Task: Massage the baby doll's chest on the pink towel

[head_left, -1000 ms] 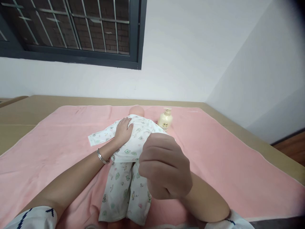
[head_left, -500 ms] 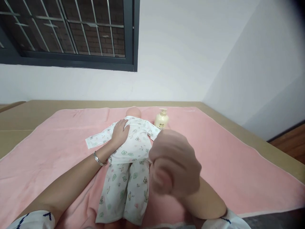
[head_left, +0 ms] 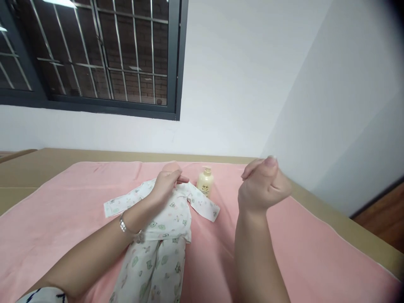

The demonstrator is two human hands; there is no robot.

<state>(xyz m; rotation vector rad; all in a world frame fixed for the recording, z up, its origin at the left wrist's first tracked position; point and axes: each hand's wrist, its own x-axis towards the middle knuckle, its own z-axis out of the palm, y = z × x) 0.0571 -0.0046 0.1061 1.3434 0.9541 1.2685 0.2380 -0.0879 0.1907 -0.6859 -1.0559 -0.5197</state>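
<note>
A doll in white printed pyjamas (head_left: 172, 214) lies on a pink blanket (head_left: 217, 252), its round head (head_left: 171, 166) toward the wall. Over its upper chest is my left hand (head_left: 167, 184), fingers extended, partly covering the head and neck. Raised to the right of the doll, my right hand (head_left: 264, 183) is curled into a fist, with nothing visible in it. Beyond the doll's outstretched sleeve stands a cream pump bottle (head_left: 205, 181), touched by neither hand.
The blanket covers a tan surface (head_left: 63, 158) that meets a white wall (head_left: 227, 84). A dark-framed window (head_left: 178, 84) with bars is at the upper left. Brown wood (head_left: 385, 214) shows at the right edge.
My right hand has moved right and away from the doll, uncovering the sleeve beside the bottle. My left hand has shifted up toward the doll's head. The view has tilted up.
</note>
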